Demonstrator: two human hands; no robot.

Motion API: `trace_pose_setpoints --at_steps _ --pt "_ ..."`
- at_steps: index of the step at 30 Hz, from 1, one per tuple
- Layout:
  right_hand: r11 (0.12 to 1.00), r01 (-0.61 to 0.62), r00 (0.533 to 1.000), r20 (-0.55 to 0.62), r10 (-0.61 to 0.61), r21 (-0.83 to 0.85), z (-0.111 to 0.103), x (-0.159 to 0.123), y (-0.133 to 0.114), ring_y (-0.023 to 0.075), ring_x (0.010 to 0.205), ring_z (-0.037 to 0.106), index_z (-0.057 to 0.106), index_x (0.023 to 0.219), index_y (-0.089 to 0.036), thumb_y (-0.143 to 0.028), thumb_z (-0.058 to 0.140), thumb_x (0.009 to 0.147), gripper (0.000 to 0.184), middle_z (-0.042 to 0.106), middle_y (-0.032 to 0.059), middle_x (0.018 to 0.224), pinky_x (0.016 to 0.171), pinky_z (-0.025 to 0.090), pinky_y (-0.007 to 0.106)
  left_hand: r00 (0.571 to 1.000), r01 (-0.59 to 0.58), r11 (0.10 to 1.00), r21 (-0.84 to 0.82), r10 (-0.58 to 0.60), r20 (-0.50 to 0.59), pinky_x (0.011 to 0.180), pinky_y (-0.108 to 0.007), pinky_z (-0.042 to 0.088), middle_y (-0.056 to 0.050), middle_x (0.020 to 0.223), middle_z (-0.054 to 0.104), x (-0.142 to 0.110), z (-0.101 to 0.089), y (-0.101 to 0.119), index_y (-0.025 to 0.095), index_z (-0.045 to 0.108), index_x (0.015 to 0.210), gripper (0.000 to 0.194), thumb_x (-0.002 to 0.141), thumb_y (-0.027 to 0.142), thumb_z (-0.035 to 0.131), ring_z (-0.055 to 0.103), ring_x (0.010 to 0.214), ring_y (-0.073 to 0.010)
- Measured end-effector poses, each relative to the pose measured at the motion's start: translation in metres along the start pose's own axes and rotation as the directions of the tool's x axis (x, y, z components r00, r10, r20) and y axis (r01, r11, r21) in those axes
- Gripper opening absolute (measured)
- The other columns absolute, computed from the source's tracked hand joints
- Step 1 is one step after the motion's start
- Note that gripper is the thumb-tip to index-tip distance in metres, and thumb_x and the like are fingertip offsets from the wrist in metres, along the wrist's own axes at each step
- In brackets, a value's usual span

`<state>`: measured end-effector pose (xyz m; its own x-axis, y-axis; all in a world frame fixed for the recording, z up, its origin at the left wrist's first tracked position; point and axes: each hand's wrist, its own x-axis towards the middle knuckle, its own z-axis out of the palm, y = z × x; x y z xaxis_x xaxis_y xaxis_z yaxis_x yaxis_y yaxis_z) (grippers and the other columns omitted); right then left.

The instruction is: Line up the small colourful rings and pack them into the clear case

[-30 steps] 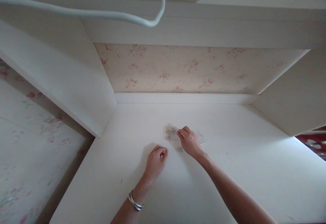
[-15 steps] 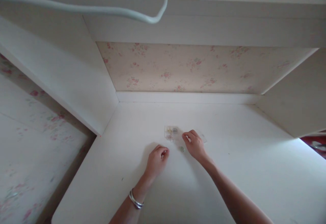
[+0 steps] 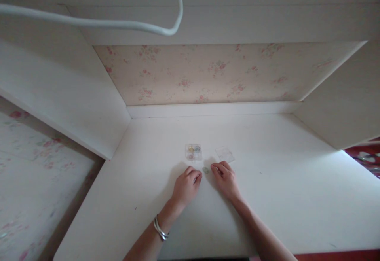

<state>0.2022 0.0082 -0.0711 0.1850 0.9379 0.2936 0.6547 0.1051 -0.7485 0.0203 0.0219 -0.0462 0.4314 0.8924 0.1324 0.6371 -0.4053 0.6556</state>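
Note:
My left hand (image 3: 186, 185) rests on the white desk (image 3: 267, 197) with its fingers curled, a silver bracelet (image 3: 160, 229) on the wrist. My right hand (image 3: 226, 180) lies beside it, fingers bent and pinched together near the tips. Between the two hands sits a small greenish bead (image 3: 206, 170). Just beyond it stands a small clear box (image 3: 193, 152) with several coloured beads inside. A clear lid (image 3: 225, 154) lies to the right of the box. Whether either hand holds anything is too small to make out.
The desk sits in a white alcove with floral wallpaper (image 3: 208, 75) at the back and white side panels. A white cable (image 3: 118, 23) hangs across the top. A floral surface (image 3: 35, 174) lies to the left, and something red shows at the right edge (image 3: 365, 154).
My right hand has drawn back from the clear box toward me, uncovering the box and lid. My left hand moved slightly right, closer to the bead. The camera tilted a little.

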Motion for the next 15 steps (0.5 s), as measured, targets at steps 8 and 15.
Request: trace_pose_setpoints --at_steps 8,15 --pt "0.998 -0.012 1.000 -0.025 0.013 0.065 -0.001 0.000 0.005 0.0134 0.067 0.054 0.068 0.088 -0.019 -0.039 0.046 0.089 0.030 0.058 0.0047 0.081 0.063 0.045 0.026 0.998 -0.041 0.978 0.204 0.030 0.060 0.072 -0.023 0.047 -0.003 0.095 0.059 0.017 0.012 0.012 0.026 0.062 0.100 0.025 0.093 0.031 0.039 0.060 0.084 -0.0148" --pt "0.996 -0.030 0.999 -0.016 0.031 0.089 -0.004 0.000 0.004 0.0142 0.068 0.054 0.068 0.088 -0.019 -0.039 0.045 0.089 0.030 0.059 0.0054 0.082 0.064 0.045 0.027 0.997 -0.039 0.965 0.261 0.018 0.080 0.067 -0.023 0.046 -0.004 0.093 0.059 0.021 0.016 0.014 0.026 0.063 0.097 0.028 0.094 0.030 0.036 0.059 0.082 -0.0148"
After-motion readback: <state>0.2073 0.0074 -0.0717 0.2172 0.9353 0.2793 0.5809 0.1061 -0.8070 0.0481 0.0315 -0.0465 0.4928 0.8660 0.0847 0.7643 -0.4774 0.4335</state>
